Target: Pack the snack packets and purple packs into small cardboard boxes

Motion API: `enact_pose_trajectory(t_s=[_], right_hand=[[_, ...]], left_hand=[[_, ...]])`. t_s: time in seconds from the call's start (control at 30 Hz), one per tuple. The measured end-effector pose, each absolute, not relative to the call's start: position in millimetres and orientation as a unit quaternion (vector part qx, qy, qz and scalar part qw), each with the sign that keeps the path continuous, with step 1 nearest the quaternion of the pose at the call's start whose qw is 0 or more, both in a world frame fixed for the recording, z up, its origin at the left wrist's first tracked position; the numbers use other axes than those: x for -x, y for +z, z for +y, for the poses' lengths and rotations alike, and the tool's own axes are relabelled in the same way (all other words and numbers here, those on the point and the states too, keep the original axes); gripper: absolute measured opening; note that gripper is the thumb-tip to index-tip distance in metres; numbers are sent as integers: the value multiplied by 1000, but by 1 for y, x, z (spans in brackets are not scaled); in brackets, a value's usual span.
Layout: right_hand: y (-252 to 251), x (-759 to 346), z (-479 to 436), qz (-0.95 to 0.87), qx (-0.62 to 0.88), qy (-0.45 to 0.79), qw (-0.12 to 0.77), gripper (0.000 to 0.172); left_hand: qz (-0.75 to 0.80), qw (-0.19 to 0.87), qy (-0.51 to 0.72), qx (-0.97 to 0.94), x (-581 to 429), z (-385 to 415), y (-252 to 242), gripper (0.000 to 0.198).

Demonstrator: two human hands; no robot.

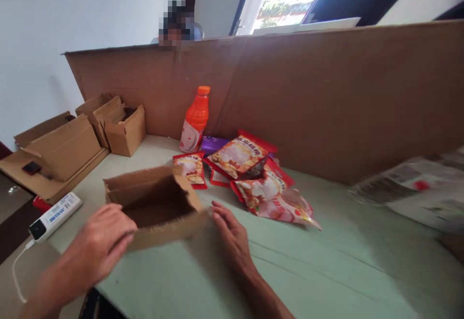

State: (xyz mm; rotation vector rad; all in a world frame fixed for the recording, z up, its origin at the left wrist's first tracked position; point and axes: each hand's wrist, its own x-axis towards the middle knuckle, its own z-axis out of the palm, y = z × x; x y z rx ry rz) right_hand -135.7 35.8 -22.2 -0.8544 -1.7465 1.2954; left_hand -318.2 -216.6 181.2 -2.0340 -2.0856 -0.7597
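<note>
A small cardboard box (pixel 170 232), its top open, is in front of me at the table's near side. Curled over its near left edge, my left hand (pixel 103 241) grips the wall. My right hand (pixel 232 234) is at the box's right corner with the fingers stretched out and close together; whether they touch the cardboard I cannot tell. Behind the box lies a small red snack packet (pixel 190 168). Larger red snack bags (pixel 237 154) are heaped to its right, with a crumpled one (pixel 271 191) nearest my right hand.
An orange bottle (pixel 195 121) stands by a purple pack (pixel 213 145), before a tall cardboard partition (pixel 326 101). More cardboard boxes (pixel 125 133) stand at the back left. A white power strip (pixel 56 215) lies at the left edge, plastic bags (pixel 416 188) at right. A person (pixel 177 24) is beyond the partition.
</note>
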Motion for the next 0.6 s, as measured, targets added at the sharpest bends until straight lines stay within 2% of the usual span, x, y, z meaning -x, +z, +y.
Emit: enact_pose_trajectory(t_s=[0.1,0.17,0.3,0.43,0.6], right_hand=[[5,109,33,-621,384,577,366,51],[18,90,27,-606,399,590,354,52],[25,61,13,-591,396,602,364,52],[27,51,8,-578,391,628,345,57],[24,60,8,-557,380,656,339,58]], left_hand=[[-633,-21,-277,723,283,-215,175,31],[-618,-40,-298,726,271,-211,167,36],[-605,-11,-302,737,265,-197,160,38],[-634,38,-314,706,273,-200,156,30],[-655,68,-471,587,299,-218,123,38]])
